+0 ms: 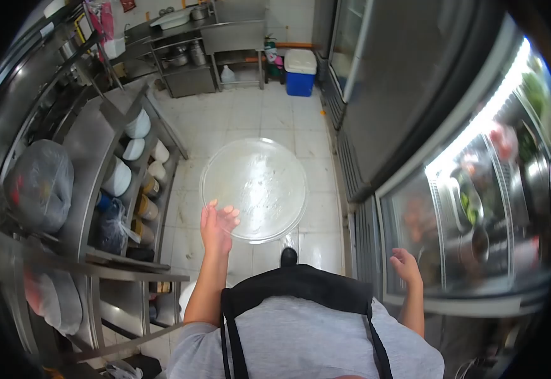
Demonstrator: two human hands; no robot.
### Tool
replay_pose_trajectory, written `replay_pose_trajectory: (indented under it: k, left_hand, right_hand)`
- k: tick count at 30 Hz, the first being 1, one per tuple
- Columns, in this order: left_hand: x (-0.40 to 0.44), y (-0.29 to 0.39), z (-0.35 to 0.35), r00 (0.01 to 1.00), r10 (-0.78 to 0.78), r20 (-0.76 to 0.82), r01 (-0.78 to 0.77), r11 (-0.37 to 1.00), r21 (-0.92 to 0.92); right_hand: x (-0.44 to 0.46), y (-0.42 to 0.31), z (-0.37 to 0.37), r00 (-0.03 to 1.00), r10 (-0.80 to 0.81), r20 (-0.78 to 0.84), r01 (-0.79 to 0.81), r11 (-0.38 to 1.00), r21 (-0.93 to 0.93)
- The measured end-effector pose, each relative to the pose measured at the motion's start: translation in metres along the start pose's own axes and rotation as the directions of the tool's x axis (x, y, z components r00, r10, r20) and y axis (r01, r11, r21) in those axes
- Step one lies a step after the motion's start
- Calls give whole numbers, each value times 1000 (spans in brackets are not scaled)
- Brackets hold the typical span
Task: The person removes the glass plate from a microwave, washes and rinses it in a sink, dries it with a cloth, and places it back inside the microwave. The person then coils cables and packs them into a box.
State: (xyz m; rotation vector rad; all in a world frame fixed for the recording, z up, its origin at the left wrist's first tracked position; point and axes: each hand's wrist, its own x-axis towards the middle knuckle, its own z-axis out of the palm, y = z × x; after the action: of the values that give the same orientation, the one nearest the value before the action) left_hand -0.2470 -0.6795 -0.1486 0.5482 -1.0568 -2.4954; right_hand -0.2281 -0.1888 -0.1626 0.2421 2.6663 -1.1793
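The large round clear plastic disc appears held out over the white tiled floor, with the metal shelving unit to its left and the lit glass-fronted refrigerator to its right. The left hand grips it at the near-left rim only; the right hand is loosely curled, holding nothing visible, near the refrigerator, and whether it touches the glass I cannot tell. The likeliest trouble is tilt: with the disc's breadth reaching far and right of a single grip, its weight could twist the rim downward out of the fingers. The shiny blotches on it may be moisture or only reflections; if wet, the plastic would slip more easily. A drop could bring it down by the black shoe, visible just beyond the near rim, and perhaps crack it on the tiles. Turning carelessly in this aisle could also knock the rim against the shelving or the refrigerator, and the disc hides some floor from view, so a poor step is possible.
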Motion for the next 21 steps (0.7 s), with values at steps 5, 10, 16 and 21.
replay_pose_trajectory:
  k: [5, 10, 16, 21]
  left_hand:
    - [102, 30, -8, 958, 46, -282, -24, 996, 82]
    - [183, 59, -37, 866, 150, -477, -116, 988, 99]
    - [344, 93, -65, 815, 195, -545, -173, 981, 92]
    - [527, 131, -38, 856, 138, -499, -102, 990, 99]
  right_hand:
    - [196, -147, 42, 928, -347, 134, 367, 911, -188]
    - [364, -316, 154, 646, -593, 481, 729, 667, -157]
    - [527, -392, 288, 574, -452, 683, 665, 744, -66]
    - [685, -139, 325, 807, 63, 587, 408, 660, -631]
